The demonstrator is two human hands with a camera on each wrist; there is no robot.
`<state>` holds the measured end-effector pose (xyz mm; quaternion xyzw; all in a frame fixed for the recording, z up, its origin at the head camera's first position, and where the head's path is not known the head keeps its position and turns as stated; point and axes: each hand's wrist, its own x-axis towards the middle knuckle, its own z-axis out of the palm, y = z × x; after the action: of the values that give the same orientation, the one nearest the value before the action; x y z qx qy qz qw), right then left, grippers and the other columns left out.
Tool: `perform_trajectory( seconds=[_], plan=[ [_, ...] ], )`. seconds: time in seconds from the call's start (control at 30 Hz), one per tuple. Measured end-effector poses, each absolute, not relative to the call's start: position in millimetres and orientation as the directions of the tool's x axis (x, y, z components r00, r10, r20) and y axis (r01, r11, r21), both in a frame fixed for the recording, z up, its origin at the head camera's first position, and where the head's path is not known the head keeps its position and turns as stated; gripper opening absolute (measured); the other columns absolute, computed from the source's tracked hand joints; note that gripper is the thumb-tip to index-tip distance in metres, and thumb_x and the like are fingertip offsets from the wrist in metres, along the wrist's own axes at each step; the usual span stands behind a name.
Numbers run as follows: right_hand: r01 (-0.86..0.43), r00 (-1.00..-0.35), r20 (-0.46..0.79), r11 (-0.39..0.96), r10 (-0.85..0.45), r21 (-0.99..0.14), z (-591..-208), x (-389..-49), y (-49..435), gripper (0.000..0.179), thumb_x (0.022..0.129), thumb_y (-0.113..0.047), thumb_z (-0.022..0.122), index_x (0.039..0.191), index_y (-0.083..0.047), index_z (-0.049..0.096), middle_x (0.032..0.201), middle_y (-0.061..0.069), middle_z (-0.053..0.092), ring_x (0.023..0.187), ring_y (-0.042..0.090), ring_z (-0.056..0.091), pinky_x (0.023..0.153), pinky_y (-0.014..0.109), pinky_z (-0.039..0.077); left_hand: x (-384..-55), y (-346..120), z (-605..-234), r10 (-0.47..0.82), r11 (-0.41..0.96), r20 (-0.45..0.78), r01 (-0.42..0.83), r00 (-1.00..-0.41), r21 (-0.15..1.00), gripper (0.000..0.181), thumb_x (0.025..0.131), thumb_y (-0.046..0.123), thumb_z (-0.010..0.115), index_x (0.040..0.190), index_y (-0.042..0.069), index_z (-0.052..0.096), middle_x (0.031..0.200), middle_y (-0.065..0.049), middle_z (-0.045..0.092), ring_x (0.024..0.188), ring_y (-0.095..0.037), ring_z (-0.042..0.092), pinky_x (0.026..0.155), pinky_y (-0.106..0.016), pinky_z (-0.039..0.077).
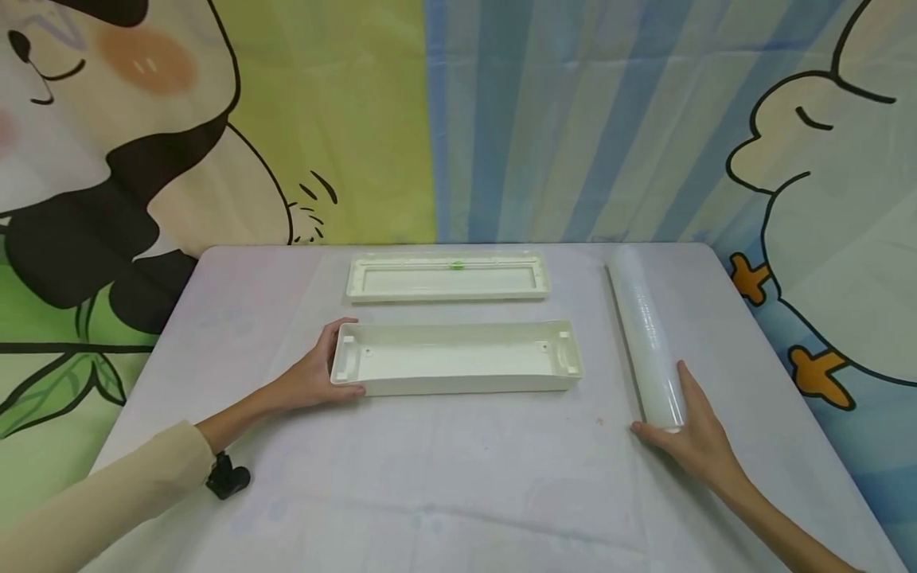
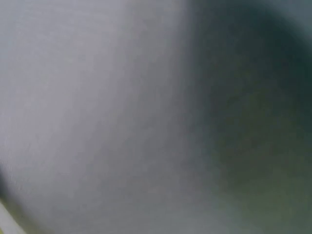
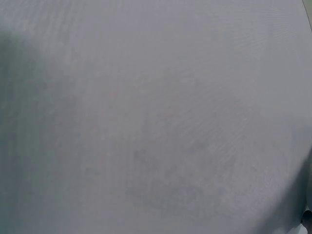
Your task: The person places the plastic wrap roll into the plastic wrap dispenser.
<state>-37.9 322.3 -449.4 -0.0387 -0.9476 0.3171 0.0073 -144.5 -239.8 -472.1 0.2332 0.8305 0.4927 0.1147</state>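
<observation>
In the head view my left hand [image 1: 320, 372] grips the left end of a long white open-topped box [image 1: 458, 384], thumb at its front corner and fingers behind. The box lies lengthwise across the table with its hollow inside facing up. On the right, my right hand [image 1: 691, 438] holds the near end of a clear-white roll of plastic wrap [image 1: 648, 342], thumb on one side and fingers on the other. The roll points away from me toward the back edge. Both wrist views show mostly blurred pale surface and shadow; neither hand's grip shows there.
Behind the box lies a flat white lid [image 1: 447, 297] with a small green slider [image 1: 456, 266] on its rail. A white cloth covers the table [image 1: 458, 477]. A cartoon-print curtain [image 1: 358, 119] hangs just past the back edge. A black device [image 1: 228, 477] sits at my left wrist.
</observation>
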Motion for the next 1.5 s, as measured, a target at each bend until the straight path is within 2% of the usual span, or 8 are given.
perform_trajectory(
  seconds=[0.2, 0.73, 0.9, 0.97, 1.03, 1.17, 1.3, 1.5],
  plan=[
    [0.085, -0.995, -0.017, 0.792, 0.094, -0.604, -449.6, -35.5, 323.2, 0.125, 0.072, -0.028, 0.085, 0.155, -0.007, -0.005, 0.151, 0.036, 0.021, 0.123, 0.055, 0.037, 0.088, 0.075, 0.034, -144.6, -237.6, -474.2, 0.494, 0.417, 0.048, 0.285, -0.868, 0.863, 0.105, 0.071, 0.016, 0.087, 0.149, 0.016, 0.015, 0.14, -0.011, 0.042, 0.116, -0.015, 0.049, 0.092, -0.017, 0.041],
    [0.082, -0.995, -0.001, 0.779, 0.104, -0.622, -450.0, -32.4, 327.8, 0.123, 0.072, -0.03, 0.086, 0.156, -0.01, -0.003, 0.153, 0.034, 0.022, 0.121, 0.055, 0.039, 0.085, 0.075, 0.036, -142.4, -233.6, -467.6, 0.481, 0.434, 0.034, 0.271, -0.876, 0.859, 0.105, 0.071, 0.016, 0.086, 0.148, 0.015, 0.015, 0.139, -0.012, 0.042, 0.117, -0.022, 0.048, 0.093, -0.02, 0.041],
    [0.12, -0.987, 0.004, 0.764, 0.158, -0.634, -451.4, -28.9, 334.4, 0.116, 0.075, -0.032, 0.083, 0.157, -0.014, 0.003, 0.151, 0.032, 0.028, 0.119, 0.052, 0.042, 0.082, 0.071, 0.04, -142.1, -236.3, -469.4, 0.48, 0.439, 0.022, 0.262, -0.877, 0.859, 0.105, 0.072, 0.016, 0.086, 0.149, 0.016, 0.015, 0.14, -0.012, 0.042, 0.117, -0.02, 0.047, 0.092, -0.021, 0.042],
    [0.127, -0.981, 0.028, 0.75, 0.19, -0.649, -449.0, -26.7, 338.3, 0.109, 0.077, -0.029, 0.082, 0.157, -0.017, 0.009, 0.149, 0.031, 0.032, 0.115, 0.048, 0.045, 0.076, 0.06, 0.047, -142.1, -237.0, -469.7, 0.481, 0.439, 0.024, 0.264, -0.877, 0.859, 0.105, 0.072, 0.016, 0.086, 0.149, 0.016, 0.015, 0.14, -0.011, 0.042, 0.117, -0.018, 0.047, 0.092, -0.021, 0.042],
    [0.133, -0.972, 0.058, 0.732, 0.23, -0.669, -444.9, -25.3, 343.0, 0.1, 0.08, -0.026, 0.08, 0.156, -0.022, 0.015, 0.147, 0.028, 0.037, 0.109, 0.035, 0.049, 0.072, 0.042, 0.052, -142.3, -237.2, -469.3, 0.481, 0.435, 0.029, 0.267, -0.876, 0.86, 0.105, 0.072, 0.015, 0.086, 0.149, 0.015, 0.015, 0.14, -0.011, 0.042, 0.116, -0.016, 0.048, 0.092, -0.022, 0.043],
    [0.147, -0.944, 0.106, 0.688, 0.312, -0.711, -432.8, -26.2, 354.3, 0.086, 0.084, -0.019, 0.076, 0.153, -0.03, 0.026, 0.142, 0.019, 0.042, 0.098, 0.007, 0.045, 0.062, 0.012, 0.043, -141.4, -236.7, -468.2, 0.478, 0.43, 0.024, 0.258, -0.878, 0.865, 0.104, 0.072, 0.014, 0.086, 0.149, 0.015, 0.015, 0.139, -0.011, 0.042, 0.116, -0.016, 0.048, 0.092, -0.021, 0.043],
    [0.175, -0.929, 0.101, 0.662, 0.357, -0.728, -423.6, -28.1, 364.9, 0.077, 0.087, -0.02, 0.072, 0.151, -0.031, 0.029, 0.14, 0.02, 0.037, 0.096, -0.003, 0.038, 0.062, 0.007, 0.042, -139.9, -236.0, -467.4, 0.476, 0.427, 0.012, 0.243, -0.879, 0.871, 0.104, 0.072, 0.014, 0.086, 0.149, 0.015, 0.015, 0.14, -0.013, 0.042, 0.116, -0.019, 0.048, 0.091, -0.021, 0.043],
    [0.177, -0.924, 0.105, 0.652, 0.369, -0.737, -421.5, -30.7, 372.2, 0.074, 0.088, -0.018, 0.071, 0.15, -0.03, 0.032, 0.145, 0.014, 0.036, 0.098, -0.002, 0.037, 0.062, 0.004, 0.042, -141.0, -236.1, -467.9, 0.472, 0.426, 0.028, 0.255, -0.881, 0.868, 0.104, 0.072, 0.013, 0.086, 0.149, 0.014, 0.016, 0.139, -0.012, 0.043, 0.114, -0.014, 0.049, 0.091, -0.02, 0.043]
  ],
)
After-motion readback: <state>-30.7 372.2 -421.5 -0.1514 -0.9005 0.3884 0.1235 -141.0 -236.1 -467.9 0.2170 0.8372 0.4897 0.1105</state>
